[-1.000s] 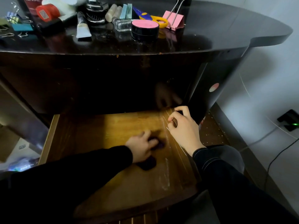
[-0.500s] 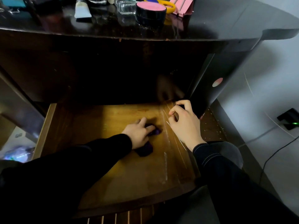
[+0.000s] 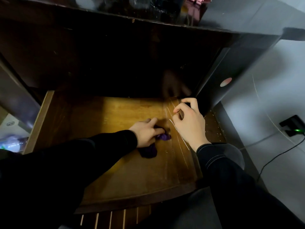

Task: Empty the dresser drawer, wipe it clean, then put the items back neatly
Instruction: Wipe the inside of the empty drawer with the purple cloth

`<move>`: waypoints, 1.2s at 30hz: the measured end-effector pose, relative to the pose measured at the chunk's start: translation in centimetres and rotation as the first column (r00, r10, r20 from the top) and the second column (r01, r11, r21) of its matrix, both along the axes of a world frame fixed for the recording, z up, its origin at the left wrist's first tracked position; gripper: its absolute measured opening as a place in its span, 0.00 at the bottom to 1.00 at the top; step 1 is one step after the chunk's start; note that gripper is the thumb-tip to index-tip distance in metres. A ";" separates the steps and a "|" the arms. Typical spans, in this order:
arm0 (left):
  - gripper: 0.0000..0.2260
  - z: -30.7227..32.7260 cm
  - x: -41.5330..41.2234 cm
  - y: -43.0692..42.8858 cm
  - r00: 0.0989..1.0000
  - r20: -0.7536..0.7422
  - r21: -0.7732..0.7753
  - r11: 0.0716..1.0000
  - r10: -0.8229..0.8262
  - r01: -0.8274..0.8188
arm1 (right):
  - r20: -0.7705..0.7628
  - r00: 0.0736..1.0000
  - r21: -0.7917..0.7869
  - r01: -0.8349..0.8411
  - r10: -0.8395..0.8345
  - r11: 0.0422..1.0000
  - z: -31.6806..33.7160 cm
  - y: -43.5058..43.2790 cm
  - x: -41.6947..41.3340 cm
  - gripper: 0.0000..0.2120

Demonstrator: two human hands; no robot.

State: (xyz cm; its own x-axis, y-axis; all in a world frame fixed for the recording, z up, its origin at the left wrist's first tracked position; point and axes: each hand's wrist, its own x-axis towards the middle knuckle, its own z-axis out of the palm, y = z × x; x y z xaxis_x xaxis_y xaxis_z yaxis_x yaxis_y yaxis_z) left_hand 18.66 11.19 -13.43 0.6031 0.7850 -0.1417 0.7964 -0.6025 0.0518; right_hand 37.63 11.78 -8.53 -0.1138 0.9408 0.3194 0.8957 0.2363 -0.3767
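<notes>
**Cloth down in the open drawer**

My left hand [image 3: 145,134] is inside the drawer [image 3: 102,123], right of the middle of its floor. Its fingers are curled over a bunched purple cloth [image 3: 148,152] and hold it down against the wood. Part of the cloth shows under my palm and part sticks out past my fingertips. The black sleeve [image 3: 92,152] of that arm lies across the drawer's front left.

My right hand [image 3: 188,123] is just beside the left, near the drawer's right wall and toward the back. Its fingers are curled, with thumb and forefinger drawn close together. I cannot tell whether they pinch anything. Thin white streaks [image 3: 179,138] run along the wood below this hand.

The drawer is pulled well out from the dark dresser [image 3: 115,55]. I see nothing lying on its floor but the cloth. The dresser top [image 3: 148,14] is at the upper edge, and the things on it are blurred. On the dresser's right side is a small pink dot [image 3: 226,82]. Farther right, a black plug [image 3: 292,125] with a green light sits by the wall, and a cable [image 3: 272,161] trails from it.
</notes>
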 end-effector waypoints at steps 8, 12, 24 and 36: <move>0.25 -1.0 -0.3 -7.6 0.832 0.028 -0.110 0.825 -0.555 0.554 | -0.010 1.000 -0.009 0.006 -0.006 1.000 0.1 -0.1 -0.1 0.02; 0.23 -0.7 -0.2 -3.9 0.932 -0.014 -0.052 0.931 -0.363 0.362 | -0.010 1.000 0.003 0.004 -0.004 1.000 0.0 0.1 0.0 0.02; 0.23 -1.2 0.1 -4.4 0.989 0.038 -0.071 0.987 -0.143 0.146 | -0.016 1.000 -0.005 0.009 -0.009 1.000 0.1 0.0 -0.1 0.02; 0.23 -0.9 1.3 4.1 0.913 0.131 -0.066 0.922 0.387 -0.382 | 0.002 1.000 -0.005 0.001 -0.001 1.000 -0.1 0.1 0.1 0.02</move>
